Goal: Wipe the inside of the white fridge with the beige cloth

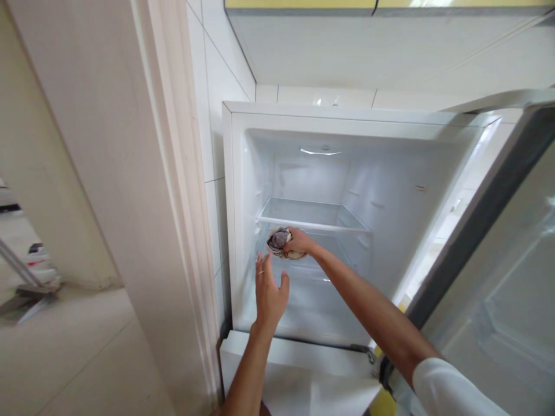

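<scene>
My right hand (pixel 299 241) reaches into an open white refrigerator (pixel 390 173) and is closed on a bunched cloth (pixel 278 239), dark grey and cream with a pattern. The cloth is just below the front edge of the upper glass shelf (pixel 312 214); whether it touches a surface is not clear. Below and to the left of it, my left hand (pixel 271 292) is raised with fingers apart, holding nothing, with a ring on one finger.
The refrigerator door (pixel 489 289) stands open on the right. A door frame (pixel 130 173) rises close on the left, beside white wall tiles (pixel 214 144). Yellow-fronted cabinets (pixel 303 4) hang above. A dustpan (pixel 34 297) lies on the floor at far left.
</scene>
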Motion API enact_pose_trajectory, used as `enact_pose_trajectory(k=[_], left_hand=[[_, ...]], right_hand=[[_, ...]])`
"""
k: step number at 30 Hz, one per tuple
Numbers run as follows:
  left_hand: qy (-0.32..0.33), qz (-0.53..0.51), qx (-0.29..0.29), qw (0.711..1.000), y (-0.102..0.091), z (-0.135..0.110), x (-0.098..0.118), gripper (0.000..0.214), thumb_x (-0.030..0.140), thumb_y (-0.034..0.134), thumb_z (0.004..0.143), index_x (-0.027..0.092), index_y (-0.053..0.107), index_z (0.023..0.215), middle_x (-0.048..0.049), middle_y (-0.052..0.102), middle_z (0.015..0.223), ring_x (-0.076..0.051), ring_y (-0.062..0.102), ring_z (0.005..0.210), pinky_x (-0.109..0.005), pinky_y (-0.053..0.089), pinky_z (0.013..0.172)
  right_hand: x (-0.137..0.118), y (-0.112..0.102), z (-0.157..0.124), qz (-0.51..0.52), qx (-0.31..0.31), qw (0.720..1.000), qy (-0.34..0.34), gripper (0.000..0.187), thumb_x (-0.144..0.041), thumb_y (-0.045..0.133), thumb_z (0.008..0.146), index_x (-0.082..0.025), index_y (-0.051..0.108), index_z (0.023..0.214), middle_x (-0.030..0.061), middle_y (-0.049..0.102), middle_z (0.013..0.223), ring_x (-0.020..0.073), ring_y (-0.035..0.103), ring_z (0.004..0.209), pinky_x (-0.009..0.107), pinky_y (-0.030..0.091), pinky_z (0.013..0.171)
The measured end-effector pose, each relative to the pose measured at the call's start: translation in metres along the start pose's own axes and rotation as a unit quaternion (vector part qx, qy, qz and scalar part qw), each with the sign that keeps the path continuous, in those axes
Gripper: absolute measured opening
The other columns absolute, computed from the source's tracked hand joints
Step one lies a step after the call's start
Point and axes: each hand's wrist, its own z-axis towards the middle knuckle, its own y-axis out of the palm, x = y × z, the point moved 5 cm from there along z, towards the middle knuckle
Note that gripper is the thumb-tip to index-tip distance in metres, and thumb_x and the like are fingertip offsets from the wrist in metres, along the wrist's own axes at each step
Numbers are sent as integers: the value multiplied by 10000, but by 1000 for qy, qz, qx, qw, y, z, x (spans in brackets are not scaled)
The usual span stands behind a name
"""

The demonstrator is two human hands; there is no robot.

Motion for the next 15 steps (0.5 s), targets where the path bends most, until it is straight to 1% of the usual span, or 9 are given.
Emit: enact_pose_trajectory(k=[2,4,6,7,9,11,13,15], left_hand=[[49,43,-11,998,15,7,-8,532,189,508,928,122,422,1449,-211,498,1521,-329,284,1541,-589,327,1227],[93,87,-26,992,27,12,-18,564,167,494,926,99,386,1474,-219,501,1518,-336,246,1554,-611,308,1232],[126,129,-44,983,38,12,-27,594,176,500,930,69,356,1496,-243,495,1518,-350,262,1546,-627,310,1224],[140,148,-53,978,43,11,-31,599,189,507,936,64,354,1501,-247,503,1509,-354,291,1534,-630,317,1218],[166,181,-62,967,50,8,-35,579,216,518,954,73,378,1497,-231,536,1484,-349,370,1496,-625,334,1207],[177,207,-52,961,54,7,-35,510,237,522,972,100,451,1458,-196,590,1429,-337,460,1429,-617,349,1195],[168,226,-39,959,55,10,-32,421,266,546,976,135,556,1376,-167,641,1346,-331,533,1339,-610,374,1170],[153,241,-37,958,54,16,-30,361,286,597,954,170,636,1294,-153,668,1263,-332,570,1251,-603,402,1130]], right_hand=[[4,12,19,-28,-50,998,6,455,-216,808,598,-171,716,1042,3,755,884,165,682,761,226,521,634],[7,28,33,-62,-108,992,-7,362,-218,794,637,-182,729,992,3,762,882,164,692,782,215,526,658],[8,45,42,-90,-154,983,-36,310,-207,765,679,-202,737,987,5,770,936,167,706,861,203,530,722],[8,53,45,-104,-169,979,-51,323,-212,754,695,-212,735,1017,14,769,998,177,710,916,207,533,755],[9,64,53,-132,-186,971,-73,422,-250,754,711,-235,712,1131,46,736,1173,221,706,1031,244,545,812],[11,71,63,-162,-191,965,-81,547,-279,772,697,-249,669,1233,88,672,1309,281,692,1103,310,559,849],[14,73,74,-189,-192,960,-82,620,-278,782,687,-245,633,1289,123,638,1352,320,685,1115,368,566,866],[18,74,88,-205,-187,957,-81,631,-276,800,686,-233,625,1291,131,649,1319,315,686,1095,389,567,871]])
